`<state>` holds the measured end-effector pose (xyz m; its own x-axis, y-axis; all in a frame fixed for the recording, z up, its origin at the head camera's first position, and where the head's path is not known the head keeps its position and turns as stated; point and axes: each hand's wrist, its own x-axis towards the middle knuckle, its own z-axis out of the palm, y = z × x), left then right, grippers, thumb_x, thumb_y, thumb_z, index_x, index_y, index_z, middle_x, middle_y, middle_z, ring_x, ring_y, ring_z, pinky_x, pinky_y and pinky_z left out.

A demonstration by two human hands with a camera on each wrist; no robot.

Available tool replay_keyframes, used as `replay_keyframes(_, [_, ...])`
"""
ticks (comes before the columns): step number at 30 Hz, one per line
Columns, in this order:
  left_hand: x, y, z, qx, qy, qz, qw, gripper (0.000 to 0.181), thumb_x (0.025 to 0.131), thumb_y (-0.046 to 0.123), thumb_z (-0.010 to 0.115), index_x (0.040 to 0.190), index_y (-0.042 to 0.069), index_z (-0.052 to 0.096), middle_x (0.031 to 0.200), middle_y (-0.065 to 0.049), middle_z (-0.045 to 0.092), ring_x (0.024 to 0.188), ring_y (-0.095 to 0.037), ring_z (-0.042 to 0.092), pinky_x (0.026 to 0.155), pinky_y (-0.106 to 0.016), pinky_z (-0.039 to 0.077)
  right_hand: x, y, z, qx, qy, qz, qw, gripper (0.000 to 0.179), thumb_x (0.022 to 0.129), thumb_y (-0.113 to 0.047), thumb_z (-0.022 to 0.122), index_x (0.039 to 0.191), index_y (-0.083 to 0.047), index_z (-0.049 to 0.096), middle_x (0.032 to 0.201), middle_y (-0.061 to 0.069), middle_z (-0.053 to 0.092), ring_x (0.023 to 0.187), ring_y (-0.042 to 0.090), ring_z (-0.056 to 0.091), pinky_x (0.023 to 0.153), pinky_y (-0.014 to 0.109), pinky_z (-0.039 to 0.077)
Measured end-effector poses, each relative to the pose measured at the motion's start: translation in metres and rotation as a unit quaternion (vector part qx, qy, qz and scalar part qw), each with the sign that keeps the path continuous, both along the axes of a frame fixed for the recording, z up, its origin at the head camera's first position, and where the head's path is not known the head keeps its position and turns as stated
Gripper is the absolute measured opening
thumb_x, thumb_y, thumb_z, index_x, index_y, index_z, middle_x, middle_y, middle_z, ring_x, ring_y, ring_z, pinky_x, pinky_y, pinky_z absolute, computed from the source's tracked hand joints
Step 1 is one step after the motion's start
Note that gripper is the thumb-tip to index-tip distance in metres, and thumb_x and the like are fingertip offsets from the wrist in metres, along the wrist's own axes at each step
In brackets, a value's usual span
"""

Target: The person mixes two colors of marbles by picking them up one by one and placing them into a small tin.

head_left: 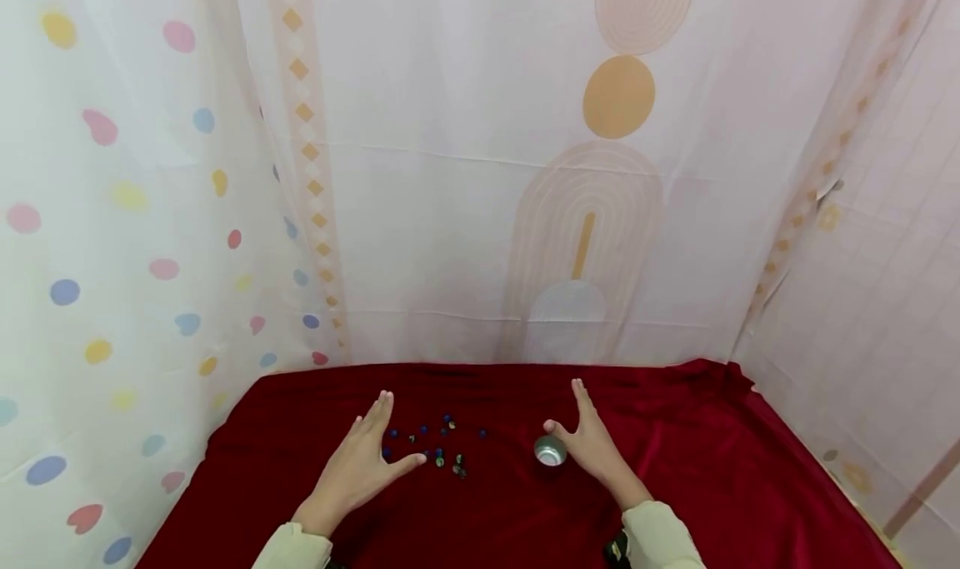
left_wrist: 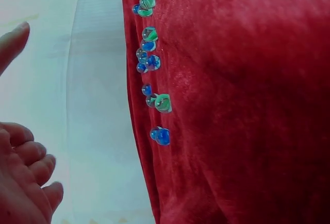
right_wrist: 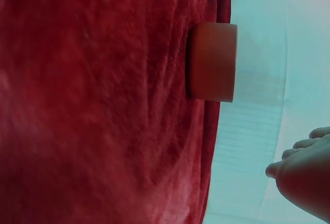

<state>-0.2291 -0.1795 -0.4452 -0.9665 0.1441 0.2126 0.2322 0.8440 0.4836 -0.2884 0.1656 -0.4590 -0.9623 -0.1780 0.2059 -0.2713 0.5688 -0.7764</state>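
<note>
Several glass marbles (head_left: 439,461), blue and green, lie scattered on the red cloth; the left wrist view shows a line of these marbles (left_wrist: 163,103) close up. Over their near left side hovers my left hand (head_left: 360,469), fingers straight and thumb spread, holding nothing. A small silver metal cup (head_left: 551,451) stands upright to the right of the marbles. My right hand (head_left: 596,446) is just right of the cup, fingers extended, thumb near its rim; in the right wrist view the hand (right_wrist: 307,175) is apart from the cup (right_wrist: 212,62).
Dark red velvety cloth (head_left: 720,469) covers the table, with wrinkles toward its far edge. A white patterned curtain (head_left: 435,219) hangs behind it, and more curtains stand at the left (head_left: 150,319) and right (head_left: 862,319).
</note>
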Motion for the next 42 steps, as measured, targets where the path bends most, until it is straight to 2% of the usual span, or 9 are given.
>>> replay_keyframes(5, [0.001, -0.003, -0.004, 0.019, -0.014, 0.024, 0.9994, 0.103, 0.08, 0.058, 0.069, 0.151, -0.002, 0.024, 0.152, -0.025, 0.033, 0.13, -0.053, 0.04, 0.1, -0.062, 0.039, 0.0, 0.004, -0.005, -0.032, 0.004, -0.003, 0.9995, 0.097, 0.088, -0.051, 0.063, 0.153, 0.002, 0.014, 0.158, 0.026, 0.015, 0.145, 0.045, 0.017, 0.113, 0.061, 0.022])
replay_keyframes(8, [0.001, -0.006, -0.006, 0.015, -0.01, 0.035, 0.9992, 0.1, 0.079, 0.056, 0.071, 0.148, -0.004, 0.03, 0.141, -0.03, 0.046, 0.123, -0.051, 0.049, 0.096, -0.059, 0.044, 0.0, 0.005, -0.01, -0.051, 0.008, -0.004, 0.9987, 0.095, 0.089, -0.055, 0.06, 0.151, 0.004, 0.017, 0.156, 0.028, 0.018, 0.143, 0.047, 0.019, 0.112, 0.062, 0.023])
replay_keyframes(10, [0.002, -0.007, -0.009, 0.016, -0.013, 0.037, 0.9991, 0.097, 0.079, 0.055, 0.072, 0.147, -0.005, 0.034, 0.137, -0.031, 0.049, 0.121, -0.049, 0.052, 0.095, -0.058, 0.046, 0.001, 0.005, -0.013, -0.061, 0.003, -0.009, 0.9981, 0.093, 0.09, -0.055, 0.058, 0.151, 0.004, 0.019, 0.155, 0.029, 0.019, 0.143, 0.047, 0.021, 0.111, 0.062, 0.024])
replay_keyframes(17, [0.003, -0.013, -0.019, 0.044, -0.017, 0.057, 0.9972, 0.072, 0.082, 0.043, 0.074, 0.134, -0.002, 0.054, 0.123, -0.022, 0.063, 0.112, -0.04, 0.058, 0.091, -0.052, 0.049, 0.006, 0.004, -0.025, -0.075, -0.041, -0.023, 0.9961, 0.084, 0.094, -0.049, 0.055, 0.151, 0.002, 0.02, 0.153, 0.03, 0.02, 0.14, 0.047, 0.024, 0.109, 0.06, 0.029])
replay_keyframes(20, [0.001, -0.015, -0.021, 0.061, -0.014, 0.073, 0.9954, 0.058, 0.083, 0.036, 0.074, 0.126, -0.001, 0.061, 0.112, -0.015, 0.067, 0.099, -0.03, 0.062, 0.082, -0.044, 0.053, 0.008, 0.005, -0.025, -0.074, -0.059, -0.022, 0.9953, 0.081, 0.096, -0.047, 0.054, 0.151, 0.002, 0.02, 0.153, 0.028, 0.02, 0.14, 0.047, 0.024, 0.108, 0.06, 0.031])
replay_keyframes(24, [-0.006, -0.016, -0.022, 0.095, -0.005, 0.087, 0.9916, 0.041, 0.085, 0.027, 0.073, 0.115, 0.0, 0.067, 0.092, -0.008, 0.067, 0.079, -0.017, 0.059, 0.067, -0.032, 0.049, 0.008, 0.007, -0.021, -0.086, -0.079, -0.012, 0.9931, 0.077, 0.098, -0.042, 0.053, 0.151, 0.001, 0.018, 0.154, 0.027, 0.017, 0.14, 0.048, 0.022, 0.108, 0.06, 0.03])
replay_keyframes(29, [-0.013, -0.017, -0.023, 0.138, -0.016, 0.095, 0.9857, 0.031, 0.086, 0.022, 0.072, 0.108, -0.001, 0.069, 0.08, -0.005, 0.064, 0.064, -0.012, 0.05, 0.061, -0.026, 0.043, 0.009, 0.009, -0.018, -0.091, -0.106, -0.005, 0.9902, 0.075, 0.099, -0.038, 0.052, 0.151, 0.002, 0.016, 0.153, 0.027, 0.016, 0.14, 0.049, 0.021, 0.107, 0.06, 0.032])
replay_keyframes(35, [-0.019, -0.018, -0.029, 0.167, -0.049, 0.109, 0.9787, 0.03, 0.088, 0.02, 0.07, 0.107, -0.002, 0.069, 0.075, -0.005, 0.064, 0.059, -0.013, 0.048, 0.055, -0.027, 0.04, 0.011, 0.014, -0.019, -0.132, -0.147, 0.014, 0.9802, 0.074, 0.101, -0.042, 0.045, 0.152, 0.002, 0.013, 0.155, 0.026, 0.015, 0.14, 0.046, 0.022, 0.109, 0.06, 0.028])
replay_keyframes(42, [-0.021, -0.021, -0.032, 0.161, -0.062, 0.119, 0.9778, 0.027, 0.087, 0.019, 0.069, 0.104, -0.003, 0.07, 0.073, -0.005, 0.065, 0.058, -0.013, 0.049, 0.055, -0.027, 0.04, 0.012, 0.012, -0.024, -0.178, -0.185, 0.036, 0.9659, 0.072, 0.103, -0.041, 0.041, 0.152, 0.002, 0.011, 0.155, 0.027, 0.013, 0.142, 0.046, 0.018, 0.113, 0.06, 0.02])
